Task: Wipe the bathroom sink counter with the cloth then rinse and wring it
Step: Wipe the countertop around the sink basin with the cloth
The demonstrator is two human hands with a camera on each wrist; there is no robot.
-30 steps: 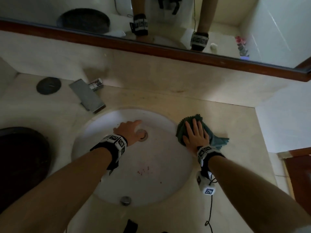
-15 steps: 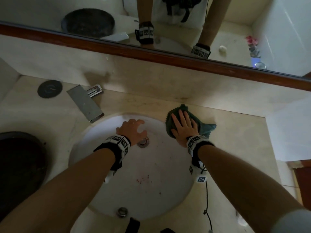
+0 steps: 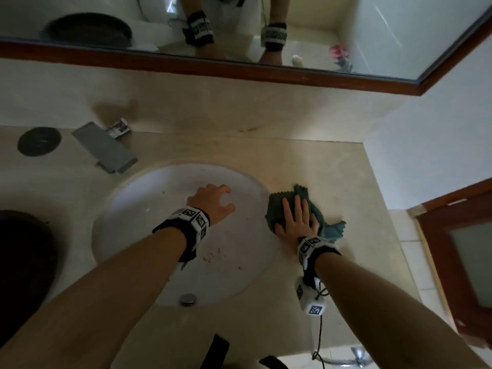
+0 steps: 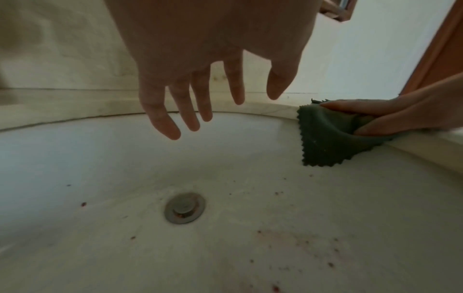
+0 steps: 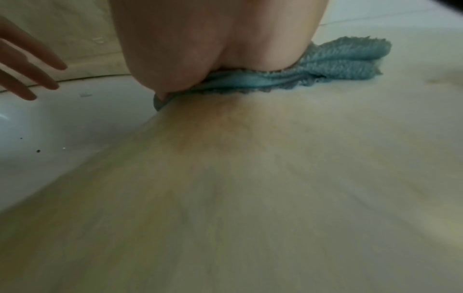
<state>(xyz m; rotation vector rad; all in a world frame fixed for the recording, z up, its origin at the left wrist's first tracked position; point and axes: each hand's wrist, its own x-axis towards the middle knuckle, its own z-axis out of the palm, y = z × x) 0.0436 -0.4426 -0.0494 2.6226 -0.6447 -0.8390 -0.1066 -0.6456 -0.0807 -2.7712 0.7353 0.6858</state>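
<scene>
The green cloth [image 3: 277, 209] lies on the beige counter [image 3: 332, 171] at the right rim of the white sink [image 3: 149, 198], one zigzag corner hanging over the rim into the basin, with bare counter open on its far and right sides up to the wall. The right hand [image 3: 296, 222] presses it flat, fingers straight and slightly spread, thumb at the rim. The left hand [image 3: 213, 202] hangs above the basin over the drain [image 4: 185, 208], fingers loosely spread, touching nothing.
</scene>
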